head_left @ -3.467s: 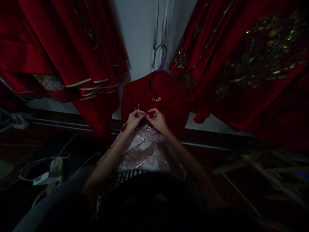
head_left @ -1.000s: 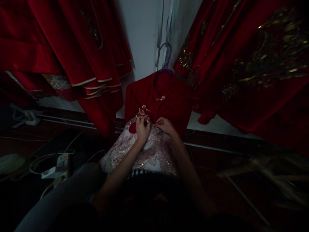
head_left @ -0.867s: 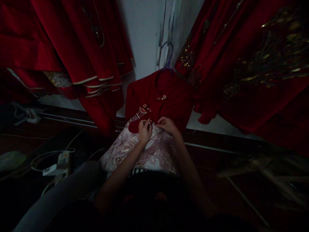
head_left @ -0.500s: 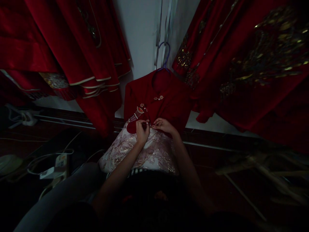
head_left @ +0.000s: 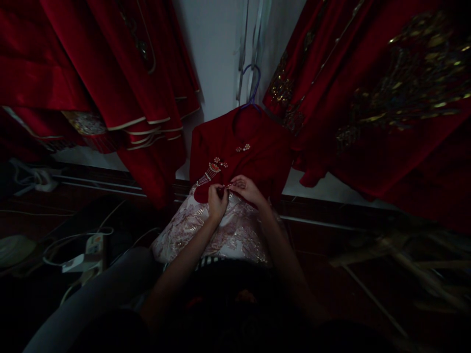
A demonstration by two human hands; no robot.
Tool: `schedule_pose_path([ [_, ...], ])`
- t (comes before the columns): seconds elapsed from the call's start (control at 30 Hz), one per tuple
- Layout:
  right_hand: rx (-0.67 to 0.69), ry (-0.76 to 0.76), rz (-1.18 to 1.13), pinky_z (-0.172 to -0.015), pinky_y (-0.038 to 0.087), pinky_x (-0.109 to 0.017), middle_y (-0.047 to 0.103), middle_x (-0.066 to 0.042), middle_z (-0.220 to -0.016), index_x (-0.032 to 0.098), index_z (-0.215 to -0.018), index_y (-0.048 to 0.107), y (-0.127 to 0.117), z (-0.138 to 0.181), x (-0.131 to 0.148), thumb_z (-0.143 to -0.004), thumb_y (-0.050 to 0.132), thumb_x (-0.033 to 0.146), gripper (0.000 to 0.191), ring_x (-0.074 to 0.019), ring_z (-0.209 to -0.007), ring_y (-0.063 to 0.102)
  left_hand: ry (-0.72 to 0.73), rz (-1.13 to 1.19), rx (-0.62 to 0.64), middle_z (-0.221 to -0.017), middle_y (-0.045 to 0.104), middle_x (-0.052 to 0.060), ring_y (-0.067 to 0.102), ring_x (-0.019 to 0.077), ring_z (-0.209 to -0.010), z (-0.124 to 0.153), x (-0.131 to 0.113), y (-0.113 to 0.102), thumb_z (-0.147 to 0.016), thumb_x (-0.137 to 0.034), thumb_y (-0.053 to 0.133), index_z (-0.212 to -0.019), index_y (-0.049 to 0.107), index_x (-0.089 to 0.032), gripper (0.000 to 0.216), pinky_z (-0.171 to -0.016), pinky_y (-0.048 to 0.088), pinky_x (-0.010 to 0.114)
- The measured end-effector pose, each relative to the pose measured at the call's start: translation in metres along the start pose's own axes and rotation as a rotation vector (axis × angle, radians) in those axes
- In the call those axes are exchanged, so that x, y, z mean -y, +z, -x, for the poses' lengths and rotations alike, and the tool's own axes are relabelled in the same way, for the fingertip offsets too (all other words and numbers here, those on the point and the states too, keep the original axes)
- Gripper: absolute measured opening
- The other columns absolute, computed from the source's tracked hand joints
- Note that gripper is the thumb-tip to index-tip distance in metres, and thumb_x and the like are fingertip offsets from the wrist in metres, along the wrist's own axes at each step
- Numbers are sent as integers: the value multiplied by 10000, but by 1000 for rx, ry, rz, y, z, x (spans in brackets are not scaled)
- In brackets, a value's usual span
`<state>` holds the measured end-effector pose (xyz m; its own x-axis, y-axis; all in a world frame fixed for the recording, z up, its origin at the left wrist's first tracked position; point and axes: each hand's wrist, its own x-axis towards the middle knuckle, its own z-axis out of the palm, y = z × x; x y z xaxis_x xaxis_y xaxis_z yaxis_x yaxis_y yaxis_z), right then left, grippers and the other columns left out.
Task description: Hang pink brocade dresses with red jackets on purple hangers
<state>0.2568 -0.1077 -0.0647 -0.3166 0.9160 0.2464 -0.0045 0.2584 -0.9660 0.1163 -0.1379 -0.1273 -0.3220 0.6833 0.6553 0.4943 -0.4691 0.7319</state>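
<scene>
The fingertips of the left hand [head_left: 218, 198] and the right hand [head_left: 248, 189] meet and pinch, thumbs against forefingers, on the front opening of a dark red velvet jacket [head_left: 265, 157]. A small pale speck shows between them, too dim to make out. Both hands are curled, backs up. Just up and left of the left hand, a beaded tassel ornament [head_left: 210, 171] lies slanted on the jacket's chest. A pale knot button [head_left: 243, 147] sits higher, below the collar. The jacket hangs from a purple wire hanger [head_left: 253, 83] against a white wall [head_left: 217, 49]. Under the wrists spreads a pale pink skirt with gold embroidery [head_left: 239, 235]. Red gold-trimmed garments [head_left: 91, 73] hang at the left, red gold-embroidered robes [head_left: 386, 88] at the right. A white power strip [head_left: 86, 255] lies on the dark floor, well to the left.
</scene>
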Motion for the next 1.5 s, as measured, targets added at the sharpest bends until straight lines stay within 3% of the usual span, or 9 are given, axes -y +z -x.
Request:
schedule_pose_path([
  [0.13,-25,-43,30,-779,498,-290,638,-18,-854,196,-893,587,1,0,1,-669,759,366,329,-127,-784,602,-42,39,1,-963,569,62,564,166,-876,-1,-2,0,-852,-289,589,-1044,483,-199,238,-811,467,314],
  [0.5,2,-87,193,-720,483,-280,635,-24,-833,182,-887,592,4,5,11,-718,707,345,261,-128,-745,589,82,-51,36,-909,534,50,518,188,-899,-2,-1,-2,-854,-209,543,-935,497,-208,94,-829,435,333],
  [0.73,-34,-127,262,-693,479,-270,638,-21,-833,190,-878,583,6,5,15,-748,673,309,198,-128,-734,591,105,-58,91,-936,531,53,506,205,-943,-2,-7,-6,-814,-159,547,-918,516,-214,122,-863,432,355],
  [1.03,30,-108,329,-688,474,-255,654,-13,-825,193,-862,626,1,7,16,-738,648,226,130,-118,-724,581,113,-81,167,-983,507,65,491,212,-970,-2,-11,-8,-863,-302,549,-916,557,-221,97,-878,429,369],
  [1.27,2,-82,268,-708,486,-263,659,-30,-857,180,-890,614,-12,8,23,-731,686,284,203,-129,-769,606,100,-20,104,-993,523,68,504,213,-967,0,-7,-7,-783,-164,557,-1033,486,-207,263,-884,436,374],
  [1.5,51,-62,241,-721,492,-271,656,-36,-867,183,-900,614,-14,10,27,-724,702,300,229,-136,-798,612,153,-86,47,-989,547,78,496,208,-978,-1,-11,-6,-866,-261,565,-994,546,-209,140,-877,434,368],
])
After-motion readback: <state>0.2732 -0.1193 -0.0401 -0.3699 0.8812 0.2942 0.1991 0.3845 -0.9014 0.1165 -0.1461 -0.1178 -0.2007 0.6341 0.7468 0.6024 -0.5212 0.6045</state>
